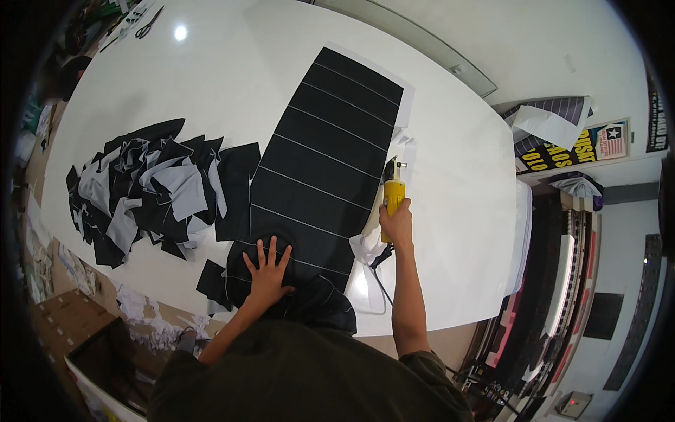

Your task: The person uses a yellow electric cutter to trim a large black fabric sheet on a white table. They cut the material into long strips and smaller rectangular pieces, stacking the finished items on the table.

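The left hand [268, 271] lies flat, fingers spread wide and gripping nothing, pressed on the near end of a long stack of black fabric [320, 165] marked with thin pale cross lines. The fabric runs away from the person across the middle of a white table [457, 197], with white paper [406, 95] showing under its far right corner. The right hand [397, 221] is closed around a yellow handheld electric cutter [392, 190], which stands at the fabric's right edge, its black cord [382, 288] trailing back toward the table's near edge. Crumpled white scrap [365, 247] lies just beside that hand. To the left of the fabric, close to its edge, sits a heap of black and grey cut pieces [144, 193]; a few loose black pieces [213, 280] lie near the left wrist. Scissors [149, 22] rest well apart at the far left corner. White offcuts [144, 316] litter the floor below the table's near left edge.
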The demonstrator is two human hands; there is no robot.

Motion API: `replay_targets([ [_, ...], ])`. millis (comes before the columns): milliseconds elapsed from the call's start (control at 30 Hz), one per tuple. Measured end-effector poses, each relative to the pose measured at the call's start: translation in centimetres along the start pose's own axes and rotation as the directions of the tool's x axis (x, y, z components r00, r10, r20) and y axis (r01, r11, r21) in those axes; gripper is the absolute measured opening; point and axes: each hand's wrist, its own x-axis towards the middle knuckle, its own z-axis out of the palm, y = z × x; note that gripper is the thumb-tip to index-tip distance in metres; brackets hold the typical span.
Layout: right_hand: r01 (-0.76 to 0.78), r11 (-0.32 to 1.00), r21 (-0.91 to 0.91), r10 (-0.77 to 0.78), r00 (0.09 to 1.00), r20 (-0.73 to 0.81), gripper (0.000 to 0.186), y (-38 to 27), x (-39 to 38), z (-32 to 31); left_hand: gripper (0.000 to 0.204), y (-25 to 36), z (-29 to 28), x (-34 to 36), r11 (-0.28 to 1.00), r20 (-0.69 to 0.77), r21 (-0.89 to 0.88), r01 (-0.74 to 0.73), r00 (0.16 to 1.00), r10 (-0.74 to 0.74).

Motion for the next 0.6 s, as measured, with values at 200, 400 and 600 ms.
replay_targets([
  [200,0.007,1.0,0.002,-0.007,1.0,-0.012,0.054,-0.4,4.0,0.0,0.125,0.1,-0.2,0.2,0.999,0.034,0.028,0.023,0.999,-0.024],
  [400,-0.013,1.0,-0.028,0.013,1.0,-0.019,0.055,-1.4,7.8,-0.2,0.125,0.1,-0.1,0.2,0.999,0.025,0.036,0.024,0.999,-0.024],
  [600,-0.006,0.999,-0.042,0.005,1.0,-0.025,0.057,-1.7,11.7,-0.1,0.124,0.2,-0.4,0.2,0.999,0.037,0.025,0.029,0.999,-0.03],
])
